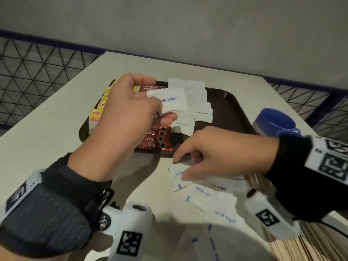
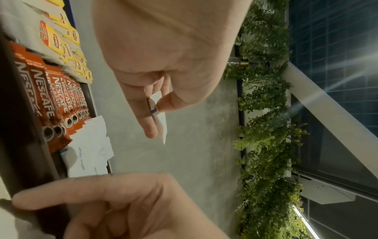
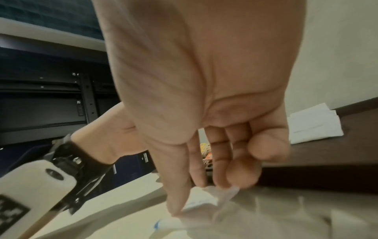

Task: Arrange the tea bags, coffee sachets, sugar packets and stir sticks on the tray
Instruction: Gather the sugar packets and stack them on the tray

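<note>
My left hand [image 1: 160, 110] hovers over the dark brown tray [image 1: 231, 104] and pinches one white sugar packet [image 1: 170, 101] between thumb and fingers; in the left wrist view the packet [image 2: 161, 127] shows edge-on. On the tray lie yellow tea bags [image 1: 96, 114] at the left, red coffee sachets [image 1: 150, 140] in the middle and several sugar packets [image 1: 199, 110] beside them. My right hand [image 1: 181, 169] is down on the table in front of the tray, thumb and fingers closing on a loose sugar packet [image 3: 206, 200]. Wooden stir sticks [image 1: 310, 245] lie at the lower right.
More loose sugar packets [image 1: 224, 216] are scattered on the white table near my right hand. A blue mug [image 1: 275, 123] stands just right of the tray. A wire mesh railing [image 1: 33, 72] runs behind the table's edges.
</note>
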The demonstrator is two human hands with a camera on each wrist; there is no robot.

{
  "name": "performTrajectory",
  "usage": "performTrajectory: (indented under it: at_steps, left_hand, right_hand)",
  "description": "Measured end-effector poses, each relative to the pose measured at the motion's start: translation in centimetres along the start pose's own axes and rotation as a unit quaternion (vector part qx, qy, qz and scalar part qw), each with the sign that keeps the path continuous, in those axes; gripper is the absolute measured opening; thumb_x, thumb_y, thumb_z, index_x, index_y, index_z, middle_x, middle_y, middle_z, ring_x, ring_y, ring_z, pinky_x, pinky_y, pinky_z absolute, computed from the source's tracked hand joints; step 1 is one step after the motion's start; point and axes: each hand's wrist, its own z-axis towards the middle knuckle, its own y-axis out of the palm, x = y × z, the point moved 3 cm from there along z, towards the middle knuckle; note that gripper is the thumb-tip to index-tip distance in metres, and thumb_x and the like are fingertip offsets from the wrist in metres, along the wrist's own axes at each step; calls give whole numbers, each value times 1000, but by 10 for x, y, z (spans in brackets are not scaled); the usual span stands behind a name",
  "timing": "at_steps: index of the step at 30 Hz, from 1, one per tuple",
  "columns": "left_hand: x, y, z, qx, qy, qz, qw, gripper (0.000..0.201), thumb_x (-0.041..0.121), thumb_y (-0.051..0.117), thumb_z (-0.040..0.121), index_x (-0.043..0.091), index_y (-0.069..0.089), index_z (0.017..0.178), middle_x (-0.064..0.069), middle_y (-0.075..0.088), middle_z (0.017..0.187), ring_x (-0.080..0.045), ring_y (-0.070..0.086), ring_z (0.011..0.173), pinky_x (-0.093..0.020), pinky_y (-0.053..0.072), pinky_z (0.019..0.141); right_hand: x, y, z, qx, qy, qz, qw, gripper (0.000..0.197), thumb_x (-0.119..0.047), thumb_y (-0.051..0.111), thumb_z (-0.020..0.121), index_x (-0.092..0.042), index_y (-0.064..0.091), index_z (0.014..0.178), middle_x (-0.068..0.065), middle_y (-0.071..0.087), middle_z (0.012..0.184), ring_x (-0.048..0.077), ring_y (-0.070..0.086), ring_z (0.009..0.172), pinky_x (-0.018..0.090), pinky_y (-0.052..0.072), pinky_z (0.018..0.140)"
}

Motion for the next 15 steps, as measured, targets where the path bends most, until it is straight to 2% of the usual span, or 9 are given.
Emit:
performTrajectory:
  at_steps: [1,2,3,4,6,8,10,12,15]
  left_hand:
    - [-2,2,0,-5,-5,-1,1000,46,-20,51,88,10,52,123,-21,68,99,-32,77,70,-35,65,67]
    - [-4,3,0,-9,-10,-4,1000,46,-20,52,88,10,52,123,-22,68,100,-31,78,71,-34,65,66]
    - [-5,4,0,-13,-15,-7,1000,45,-19,54,89,10,52,123,-22,69,101,-29,78,74,-33,64,66]
    - [-7,5,0,-17,-22,-5,1000,44,-19,55,89,11,53,122,-21,70,102,-27,78,77,-32,64,66]
    - [-9,7,0,-30,-34,12,999,42,-16,57,91,15,55,119,-17,72,103,-25,78,84,-34,64,68]
    - [-13,8,1,-43,-41,28,998,40,-15,55,92,17,56,116,-15,73,102,-25,77,89,-35,65,70]
    - [-15,9,3,-55,-48,37,997,39,-14,54,93,18,57,116,-13,74,103,-24,76,90,-34,65,70]
    - [-17,8,4,-61,-50,42,996,39,-13,54,94,18,58,117,-12,75,101,-20,76,86,-33,65,69]
    - [-20,8,5,-69,-56,43,995,38,-12,54,94,16,60,118,-7,75,91,-16,76,80,-33,64,70]
  right_hand:
    - [-2,4,-1,7,-11,-14,1000,21,-44,75,86,-26,69,95,-21,60,69,-2,55,63,15,44,59]
    - [-3,9,-3,4,-11,-33,999,29,-44,76,85,-19,60,82,-10,56,67,5,51,59,24,46,58]
    - [-4,13,-6,-3,-10,-55,998,38,-46,76,84,-16,53,77,-5,53,69,7,49,61,35,50,61]
    - [-5,17,-8,-10,7,-72,997,38,-48,75,84,-18,52,79,-7,50,76,9,52,68,39,52,65]
    - [-7,21,-12,-8,15,-85,996,31,-51,73,85,-26,58,95,-11,44,94,12,54,85,37,52,76]
    - [-7,17,-16,8,10,-65,998,34,-51,73,86,-30,59,110,-13,40,103,9,48,96,29,48,84]
    - [-7,5,-22,29,18,-34,999,32,-51,73,86,-31,61,108,-15,42,107,3,43,100,20,43,85]
    - [-5,-11,-29,60,37,20,997,24,-48,76,83,-32,66,99,-16,48,105,1,48,98,18,45,83]
    - [0,-33,-36,110,63,98,987,17,-41,82,79,-34,70,89,-17,55,100,-4,55,87,14,46,73]
